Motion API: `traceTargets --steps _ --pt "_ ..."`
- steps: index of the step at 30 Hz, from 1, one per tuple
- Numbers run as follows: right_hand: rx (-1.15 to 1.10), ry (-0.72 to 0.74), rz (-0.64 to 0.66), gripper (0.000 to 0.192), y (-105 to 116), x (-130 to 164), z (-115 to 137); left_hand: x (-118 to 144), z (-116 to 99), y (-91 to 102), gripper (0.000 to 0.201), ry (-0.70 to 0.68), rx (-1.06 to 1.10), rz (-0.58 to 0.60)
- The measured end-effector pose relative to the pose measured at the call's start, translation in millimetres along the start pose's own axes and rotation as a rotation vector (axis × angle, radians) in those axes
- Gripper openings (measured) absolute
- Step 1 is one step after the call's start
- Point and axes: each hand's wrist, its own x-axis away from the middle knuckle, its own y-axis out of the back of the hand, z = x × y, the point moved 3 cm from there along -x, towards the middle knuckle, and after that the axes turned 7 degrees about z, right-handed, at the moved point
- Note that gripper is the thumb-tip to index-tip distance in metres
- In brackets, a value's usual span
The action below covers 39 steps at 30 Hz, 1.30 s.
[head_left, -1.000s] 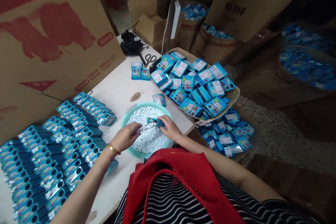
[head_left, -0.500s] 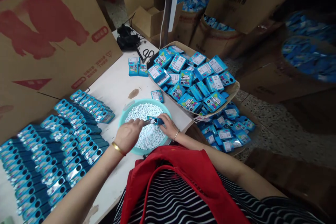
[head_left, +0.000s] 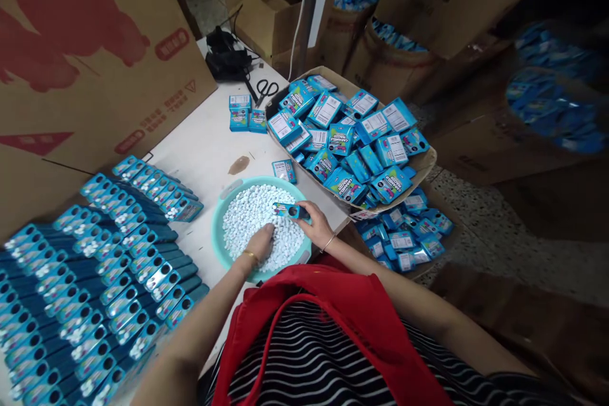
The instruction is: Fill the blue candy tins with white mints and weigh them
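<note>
A teal basin (head_left: 219, 216) full of small white tablets (head_left: 247, 212) sits on the white table in front of me. My right hand (head_left: 316, 222) holds a small blue box (head_left: 291, 210) above the tablets, at the basin's right side. My left hand (head_left: 259, 244) reaches down into the tablets at the near side, fingers buried among them; whether it grips any I cannot tell. A gold bangle circles the left wrist.
Rows of filled blue boxes (head_left: 95, 266) cover the table's left side. A cardboard tray (head_left: 425, 168) piled with blue packs stands at the right, more packs lie on the floor below (head_left: 409, 235). Scissors (head_left: 264, 87), loose packs (head_left: 247, 113) and big cartons (head_left: 95, 63) stand behind.
My left hand has left the box's open end and dropped into the tablets near the basin's front. My right hand with the box has shifted slightly right.
</note>
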Motion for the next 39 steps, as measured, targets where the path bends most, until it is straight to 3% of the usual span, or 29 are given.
traceTargets --steps 3,6,10,14,18,22,26,28,30,33,36,39 --pt "-0.051 -0.052 -0.024 0.029 1.0 -3.6 0.2 -9.6 -8.4 -1.3 0.041 -0.051 0.083 -0.049" --pt "-0.079 -0.075 -0.029 0.030 1.9 -8.3 0.3 9.1 0.1 12.8 0.038 -0.110 0.137 -0.056" --pt "-0.031 -0.017 -0.005 0.028 -2.8 -12.2 -0.2 58.3 14.6 49.1 0.028 -0.183 0.195 -0.083" --pt "0.048 0.094 0.085 0.033 -16.1 -12.6 0.3 93.6 12.5 88.2 0.027 -0.194 0.187 -0.164" --pt "0.138 0.215 0.190 0.044 -29.9 -11.7 4.9 98.6 -9.9 114.3 0.022 -0.143 -0.032 -0.118" --pt "0.188 0.269 0.254 0.046 -37.8 -11.0 9.3 96.6 -47.4 129.9 0.032 0.026 -0.327 -0.012" --pt "0.173 0.272 0.261 0.044 -40.3 -10.5 9.1 104.0 -84.4 142.6 0.040 0.103 -0.474 -0.037" --pt "0.145 0.259 0.242 0.042 -39.0 -10.3 6.8 108.7 -88.6 146.7 0.037 0.089 -0.485 -0.050" --pt "0.110 0.244 0.208 0.040 -35.3 -10.1 4.0 110.4 -76.1 148.3 0.032 0.105 -0.461 -0.075" --pt "0.064 0.208 0.160 0.040 -26.0 -9.8 0.4 99.4 -31.0 139.7 0.026 0.180 -0.345 -0.148" --pt "0.035 0.143 0.113 0.037 -15.0 -9.7 -1.3 68.8 16.3 110.3 0.028 0.230 -0.244 -0.179" --pt "0.018 0.091 0.061 0.031 -6.7 -10.3 -0.5 32.5 33.0 69.2 0.032 0.168 -0.184 -0.169"
